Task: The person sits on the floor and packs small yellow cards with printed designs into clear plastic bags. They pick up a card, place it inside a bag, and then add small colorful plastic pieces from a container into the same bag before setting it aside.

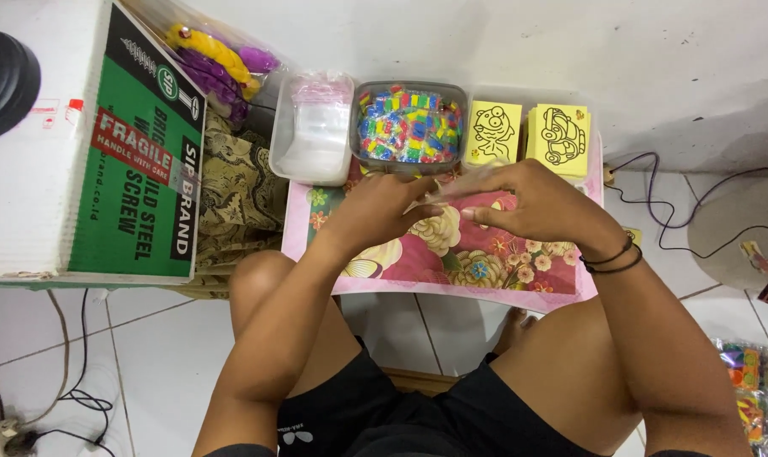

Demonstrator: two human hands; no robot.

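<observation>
Both hands meet over a small pink floral table. My left hand and my right hand together pinch a thin clear plastic bag, which looks blurred. Just behind the hands stand a clear tub of empty plastic bags, a clear tub of small colourful pieces, and two stacks of yellow cards with black cartoon drawings, one stack beside the other. A black band circles my right wrist.
A green and white cardboard box lies at the left, with a black round object on it. A bag of yellow and purple items sits behind patterned cloth. Cables run over the white tiled floor. Colourful packets lie at bottom right.
</observation>
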